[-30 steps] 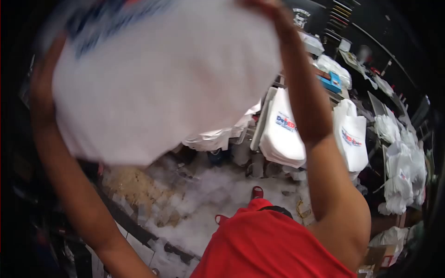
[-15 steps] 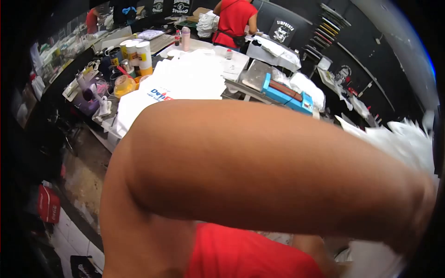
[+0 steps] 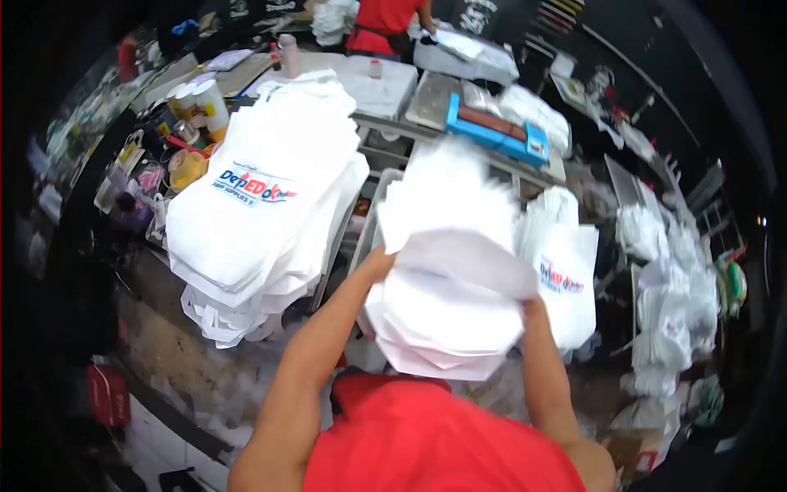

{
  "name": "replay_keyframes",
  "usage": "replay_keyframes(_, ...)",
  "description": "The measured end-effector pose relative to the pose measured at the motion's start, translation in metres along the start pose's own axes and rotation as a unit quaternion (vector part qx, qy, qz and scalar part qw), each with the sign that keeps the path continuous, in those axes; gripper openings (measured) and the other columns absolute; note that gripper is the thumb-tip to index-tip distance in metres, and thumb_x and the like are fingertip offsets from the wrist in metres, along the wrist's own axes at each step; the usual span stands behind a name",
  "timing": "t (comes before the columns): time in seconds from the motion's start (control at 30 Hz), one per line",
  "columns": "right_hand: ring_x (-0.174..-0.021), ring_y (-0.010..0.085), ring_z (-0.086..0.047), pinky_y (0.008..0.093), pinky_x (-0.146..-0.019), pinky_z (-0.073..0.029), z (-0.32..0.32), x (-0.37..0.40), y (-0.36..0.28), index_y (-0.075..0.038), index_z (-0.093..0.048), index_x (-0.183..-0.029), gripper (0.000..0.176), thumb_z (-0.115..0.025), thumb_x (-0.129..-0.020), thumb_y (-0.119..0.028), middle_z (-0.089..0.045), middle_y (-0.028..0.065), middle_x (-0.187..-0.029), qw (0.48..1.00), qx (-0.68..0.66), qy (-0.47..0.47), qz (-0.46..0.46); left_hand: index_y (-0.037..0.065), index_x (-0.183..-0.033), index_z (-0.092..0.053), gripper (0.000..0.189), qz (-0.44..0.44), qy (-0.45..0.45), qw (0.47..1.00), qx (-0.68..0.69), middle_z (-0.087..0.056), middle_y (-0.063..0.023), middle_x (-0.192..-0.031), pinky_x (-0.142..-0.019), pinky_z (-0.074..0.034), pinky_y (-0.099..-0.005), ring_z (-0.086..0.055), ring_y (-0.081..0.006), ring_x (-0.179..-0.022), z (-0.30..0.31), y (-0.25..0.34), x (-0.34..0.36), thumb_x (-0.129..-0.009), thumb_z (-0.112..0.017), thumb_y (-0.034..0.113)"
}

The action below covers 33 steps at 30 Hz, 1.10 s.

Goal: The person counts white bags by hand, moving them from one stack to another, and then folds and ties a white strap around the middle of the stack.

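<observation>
A thick bundle of white bags (image 3: 447,320) hangs in front of my chest, blurred at its upper part by motion. My left hand (image 3: 380,264) grips its left edge, and my right hand (image 3: 533,307) holds the right edge. The fingers of both hands are mostly hidden behind the bags. On the left lies a tall pile of white bags (image 3: 270,148), the top one printed with a blue and red logo (image 3: 254,187). Just right of my right hand is another stack of printed white bags (image 3: 566,254).
A blue sealer-like machine (image 3: 498,131) stands behind the bundle. Tubs and bottles (image 3: 201,111) crowd the table's left side. More white bags (image 3: 672,303) lie at the far right. A person in red (image 3: 389,25) stands at the back. A red box (image 3: 108,395) is on the floor.
My arm, which crossed the view toward the right, has drawn back. Both hands now hold a bundle of white bags in front of me, and the view has tilted lower.
</observation>
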State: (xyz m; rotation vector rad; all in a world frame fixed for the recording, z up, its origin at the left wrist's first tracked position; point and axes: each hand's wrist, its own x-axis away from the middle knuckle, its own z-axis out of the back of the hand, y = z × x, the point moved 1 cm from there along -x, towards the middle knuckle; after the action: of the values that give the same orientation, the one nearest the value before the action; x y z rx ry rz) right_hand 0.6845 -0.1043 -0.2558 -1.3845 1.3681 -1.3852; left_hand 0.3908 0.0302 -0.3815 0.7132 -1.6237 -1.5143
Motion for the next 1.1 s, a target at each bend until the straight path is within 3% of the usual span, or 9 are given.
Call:
replay_keyframes(0.03,-0.113,0.0216,-0.062,0.0330,-0.092,-0.049,0.001,-0.010,0.030,-0.001,-0.051,-0.140,0.055,-0.066,-0.094,-0.029,-0.063,0.0133,-0.126,0.999,0.008,-0.012,-0.051,0.005,-0.148,-0.045,0.062,0.108,-0.002,0.976,-0.189,-0.055,-0.0150,-0.143,-0.106,-0.044,-0.0410,-0.055,-0.0267,-0.128,0.007,-0.049,0.003,-0.095,-0.060,0.034)
replay_keyframes(0.13,-0.111,0.0214,-0.063,0.0326,-0.089,-0.051,0.006,-0.008,0.057,-0.002,-0.051,-0.140,0.055,-0.066,-0.094,-0.029,-0.064,0.0135,-0.125,0.995,-0.006,-0.020,-0.102,0.005,-0.147,-0.044,0.062,0.161,0.040,0.976,0.145,-0.058,-0.0153,-0.139,-0.098,-0.051,-0.0415,-0.059,-0.0275,-0.123,-0.008,-0.047,0.028,-0.094,-0.063,0.030)
replay_keyframes(0.4,-0.107,0.0211,-0.065,0.0319,-0.083,-0.056,0.022,0.007,0.000,-0.002,-0.050,-0.140,0.055,-0.067,-0.094,-0.028,-0.066,0.0140,-0.122,0.988,-0.150,0.022,-0.015,0.008,-0.150,-0.035,0.068,0.035,-0.104,0.987,0.113,-0.062,-0.0118,-0.128,-0.088,-0.056,-0.0357,-0.065,-0.0212,-0.109,0.025,0.081,0.028,-0.092,-0.068,0.022)
replay_keyframes(0.47,-0.112,0.0212,-0.063,0.0343,-0.089,-0.053,0.023,0.008,0.000,-0.002,-0.048,-0.142,0.065,-0.075,-0.088,-0.025,-0.063,0.0138,-0.128,0.978,0.169,0.023,-0.124,0.009,-0.150,-0.037,0.068,0.045,-0.091,0.988,0.121,-0.061,-0.0117,-0.128,-0.088,-0.056,-0.0349,-0.065,-0.0208,-0.108,0.034,0.008,0.012,-0.092,-0.069,0.023)
replay_keyframes(0.5,-0.109,0.0212,-0.064,0.0343,-0.088,-0.054,0.036,0.000,0.034,0.000,-0.050,-0.139,0.063,-0.076,-0.087,-0.026,-0.063,0.0157,-0.127,0.963,0.269,0.012,-0.028,0.009,-0.149,-0.038,0.067,0.042,-0.074,0.988,0.129,-0.061,-0.0116,-0.129,-0.088,-0.055,-0.0341,-0.065,-0.0204,-0.107,0.038,-0.014,0.003,-0.092,-0.069,0.025)
replay_keyframes(0.57,-0.102,0.0201,-0.067,0.0321,-0.085,-0.054,0.035,0.002,0.047,0.001,-0.054,-0.133,0.057,-0.075,-0.088,-0.027,-0.066,0.0154,-0.121,0.976,0.220,-0.003,0.004,0.006,-0.147,-0.040,0.065,0.074,-0.047,0.996,0.017,-0.062,-0.0124,-0.128,-0.088,-0.055,-0.0340,-0.066,-0.0212,-0.104,0.033,0.020,0.015,-0.092,-0.068,0.024)
replay_keyframes(0.7,-0.098,0.0218,-0.068,0.0352,-0.087,-0.054,0.034,0.013,0.022,0.003,-0.055,-0.133,0.060,-0.074,-0.089,-0.033,-0.069,0.0148,-0.115,0.988,0.127,0.014,-0.089,-0.004,-0.134,-0.053,0.052,0.177,-0.124,0.911,0.351,-0.068,-0.0161,-0.117,-0.085,-0.057,-0.0348,-0.069,-0.0238,-0.099,0.019,0.068,0.054,-0.094,-0.064,0.027)
replay_keyframes(0.83,-0.100,0.0206,-0.068,0.0353,-0.089,-0.052,0.044,0.014,0.103,0.003,-0.065,-0.126,0.062,-0.072,-0.088,-0.045,-0.070,0.0189,-0.115,0.941,0.237,-0.002,-0.242,-0.005,-0.130,-0.056,0.047,0.256,-0.051,0.950,0.171,-0.069,-0.0164,-0.114,-0.084,-0.057,-0.0350,-0.070,-0.0252,-0.094,0.027,-0.042,0.074,-0.092,-0.061,0.021)
replay_keyframes(1.1,-0.103,0.0260,-0.068,0.0369,-0.092,-0.052,0.004,0.022,0.113,0.007,-0.058,-0.126,0.058,-0.076,-0.085,-0.029,-0.070,0.0174,-0.112,0.968,-0.007,0.089,-0.235,-0.010,-0.126,-0.055,0.056,0.251,0.035,0.967,-0.006,-0.069,-0.0231,-0.111,-0.083,-0.057,-0.0382,-0.071,-0.0284,-0.094,-0.005,0.013,0.070,-0.086,-0.065,0.026)
